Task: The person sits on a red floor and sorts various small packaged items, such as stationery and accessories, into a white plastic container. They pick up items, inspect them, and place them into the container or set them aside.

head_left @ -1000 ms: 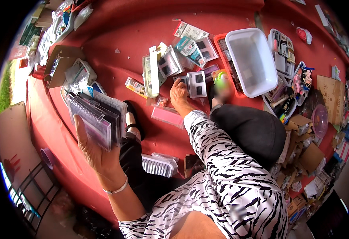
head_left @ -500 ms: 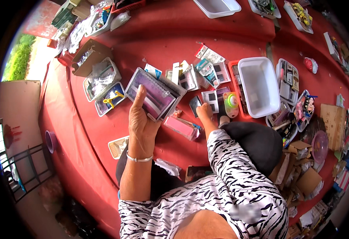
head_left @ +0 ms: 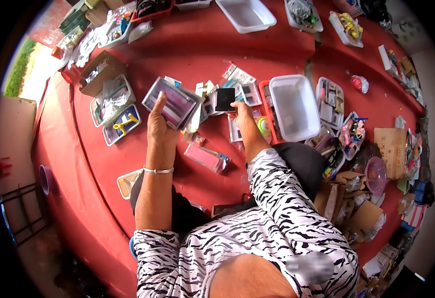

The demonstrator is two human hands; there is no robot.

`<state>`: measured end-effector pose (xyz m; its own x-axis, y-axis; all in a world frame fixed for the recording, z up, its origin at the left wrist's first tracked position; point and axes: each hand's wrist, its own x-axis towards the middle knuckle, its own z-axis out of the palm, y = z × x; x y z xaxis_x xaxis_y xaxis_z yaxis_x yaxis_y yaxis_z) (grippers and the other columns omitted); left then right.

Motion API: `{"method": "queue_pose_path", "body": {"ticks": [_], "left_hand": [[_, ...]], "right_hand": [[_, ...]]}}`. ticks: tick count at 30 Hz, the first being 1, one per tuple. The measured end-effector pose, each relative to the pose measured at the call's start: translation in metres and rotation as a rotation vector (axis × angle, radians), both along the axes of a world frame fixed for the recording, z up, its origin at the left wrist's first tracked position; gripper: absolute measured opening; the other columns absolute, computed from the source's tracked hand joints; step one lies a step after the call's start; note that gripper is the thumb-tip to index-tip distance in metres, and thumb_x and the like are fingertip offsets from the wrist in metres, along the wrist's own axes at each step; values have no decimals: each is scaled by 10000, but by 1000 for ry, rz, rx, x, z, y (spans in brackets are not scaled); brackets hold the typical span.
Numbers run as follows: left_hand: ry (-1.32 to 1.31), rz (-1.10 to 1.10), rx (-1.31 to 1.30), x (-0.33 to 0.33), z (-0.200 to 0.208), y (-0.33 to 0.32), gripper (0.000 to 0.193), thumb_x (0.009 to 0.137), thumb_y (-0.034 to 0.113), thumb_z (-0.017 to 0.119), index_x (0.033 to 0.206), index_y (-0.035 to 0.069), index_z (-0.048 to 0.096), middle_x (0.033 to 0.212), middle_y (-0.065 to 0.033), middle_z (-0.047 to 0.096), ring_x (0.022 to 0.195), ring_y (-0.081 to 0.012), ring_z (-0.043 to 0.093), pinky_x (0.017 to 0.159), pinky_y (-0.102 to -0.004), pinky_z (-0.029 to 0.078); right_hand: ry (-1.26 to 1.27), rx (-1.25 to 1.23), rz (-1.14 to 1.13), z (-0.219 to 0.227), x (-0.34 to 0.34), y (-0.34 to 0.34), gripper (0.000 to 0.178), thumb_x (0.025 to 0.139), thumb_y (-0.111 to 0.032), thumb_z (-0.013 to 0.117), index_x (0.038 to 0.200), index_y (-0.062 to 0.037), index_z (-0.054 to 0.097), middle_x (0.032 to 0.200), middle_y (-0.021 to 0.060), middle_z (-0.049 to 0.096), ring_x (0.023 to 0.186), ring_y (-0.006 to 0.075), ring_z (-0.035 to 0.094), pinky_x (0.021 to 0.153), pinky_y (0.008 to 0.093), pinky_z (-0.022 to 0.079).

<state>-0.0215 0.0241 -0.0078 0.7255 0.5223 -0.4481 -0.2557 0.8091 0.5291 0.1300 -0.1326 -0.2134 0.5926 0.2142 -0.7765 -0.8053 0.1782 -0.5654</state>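
My left hand (head_left: 160,133) is closed round a stack of flat, clear-fronted packs (head_left: 180,105), purple inside, its thumb lying across the top one. To the right, my right hand (head_left: 244,117) pinches a flat black square case (head_left: 225,100) by its lower right corner, raised over the loose packets. Beneath and behind the case lie several carded packets (head_left: 249,94), partly hidden by it. A pack with a bright green round piece (head_left: 263,126) shows beside my right wrist. Nearer me, between my forearms, lies a pink box in clear wrapping (head_left: 203,156).
An empty-looking white tub (head_left: 294,109) stands in a red tray (head_left: 267,92) to the right. On the left are a blue-lined tray with a yellow item (head_left: 123,124) and an open cardboard box (head_left: 95,74). Cartons (head_left: 366,218) pile up at lower right, all on a red sheet (head_left: 98,184).
My right hand has lifted the black case off the spread of packets and moved it left, toward the stack. My left hand still holds the stack. The whole view has shifted slightly.
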Motion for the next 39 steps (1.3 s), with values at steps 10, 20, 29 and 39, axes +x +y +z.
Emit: {"method": "queue_pose_path", "body": {"ticks": [10, 20, 29, 39], "left_hand": [[29, -17, -21, 4, 5, -16, 245, 814, 226, 622, 975, 51, 566, 888, -98, 628, 788, -236, 626, 745, -403, 526], [-124, -219, -138, 13, -10, -26, 411, 849, 344, 536, 1106, 24, 506, 1040, -148, 598, 914, -290, 606, 797, -435, 505], [-33, -533, -193, -6, -20, -29, 436, 918, 337, 380, 1206, 13, 426, 1131, -173, 545, 1009, -305, 561, 883, -460, 453], [131, -505, 84, -11, -8, -22, 344, 889, 311, 488, 1057, 15, 534, 941, -123, 625, 808, -248, 632, 666, -391, 542]], "right_hand": [[-410, 495, 246, 212, 57, 12, 144, 728, -173, 544, 631, -76, 500, 554, 68, 529, 393, 168, 495, 340, 242, 355], [-766, -135, 910, 261, -30, -5, 275, 683, -243, 630, 653, 28, 592, 567, 102, 581, 502, 167, 569, 451, 273, 441], [-1434, -582, 1013, 259, -43, -8, 1009, 565, -359, 758, 1310, 45, 210, 1076, 292, 497, 942, 402, 547, 801, 423, 462], [-1314, -547, 890, 259, -11, -22, 479, 551, -458, 710, 649, 3, 625, 646, 199, 605, 642, 307, 625, 600, 388, 487]]}}
